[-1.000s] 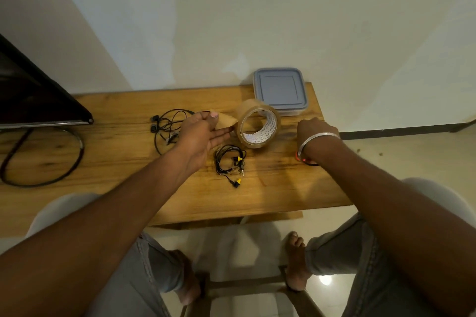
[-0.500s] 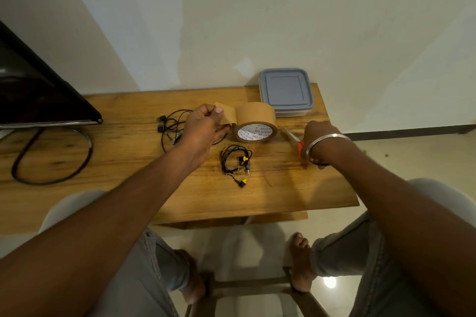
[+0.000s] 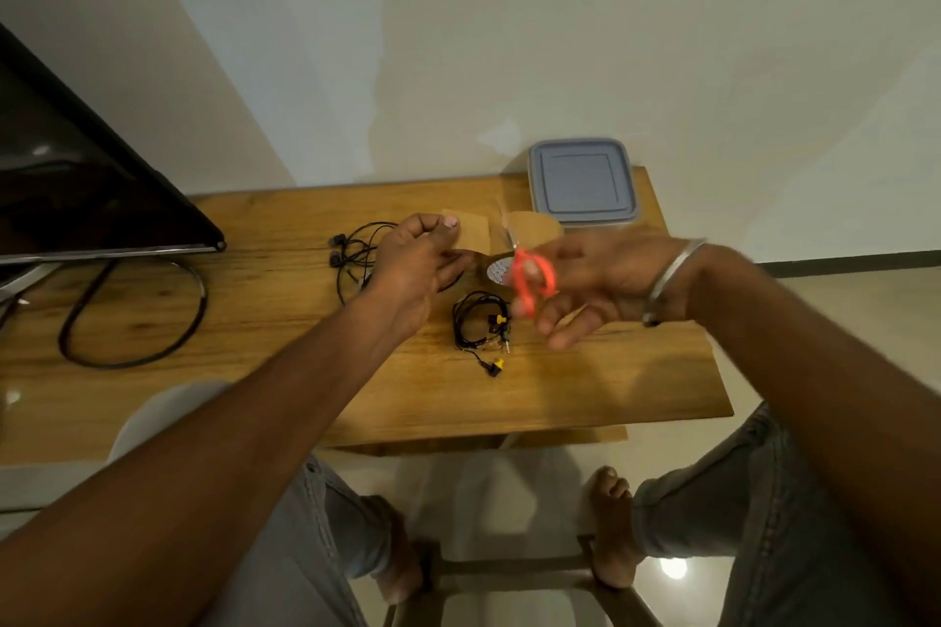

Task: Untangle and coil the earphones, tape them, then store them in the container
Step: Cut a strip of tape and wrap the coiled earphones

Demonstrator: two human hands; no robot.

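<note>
My left hand [image 3: 415,265] pinches the free end of a brown tape strip [image 3: 473,234] pulled from the tape roll [image 3: 529,239], which lies on the wooden table [image 3: 611,372]. My right hand [image 3: 596,285], blurred, holds orange-handled scissors [image 3: 532,278] with the blades at the strip beside the roll. A coiled pair of black earphones [image 3: 481,321] with yellow tips lies in front of the hands. A second, loose black pair [image 3: 356,250] sits behind my left hand. The lidded grey container [image 3: 583,181] stands at the table's back right corner.
A dark monitor [image 3: 76,188] stands at the left, with a black cable loop [image 3: 132,316] on the table below it. The table's right edge is just past my right wrist. My knees and feet show below the front edge.
My right hand has lifted the orange scissors from the table's right side and brought them left to the tape strip. The roll has gone from tilted up to lying on the table.
</note>
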